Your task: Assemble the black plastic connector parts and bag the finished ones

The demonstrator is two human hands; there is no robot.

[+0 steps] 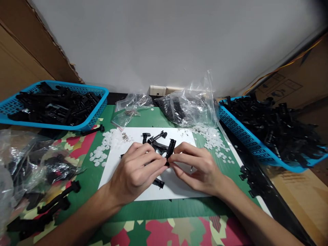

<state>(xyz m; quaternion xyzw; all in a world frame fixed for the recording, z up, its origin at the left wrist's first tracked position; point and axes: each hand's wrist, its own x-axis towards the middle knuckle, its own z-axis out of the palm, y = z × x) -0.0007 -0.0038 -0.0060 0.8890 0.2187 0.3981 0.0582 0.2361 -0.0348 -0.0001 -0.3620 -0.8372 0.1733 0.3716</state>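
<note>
Both hands meet over a white sheet (pixel 179 189), pinching the lower end of a slim black plastic part (pixel 171 147) that stands tilted up between them. My left hand (pixel 138 167) is closed, its thumb and index finger at the part's base. My right hand (pixel 196 164) comes in from the other side with its fingertips pressed to the same spot. Whatever small piece may lie between the fingertips is hidden. More black plastic parts (pixel 159 136) lie on the sheet behind and under my left hand. A pile of tiny metal pieces (pixel 125 137) sits at the sheet's upper left.
White translucent discs (pixel 98 153) are scattered left of the sheet, and more discs (pixel 211 138) to its right. Blue baskets full of black parts stand at left (pixel 98 114) and right (pixel 238 131). Clear plastic bags (pixel 194 109) lie by the wall; another bag (pixel 33 160) is at left.
</note>
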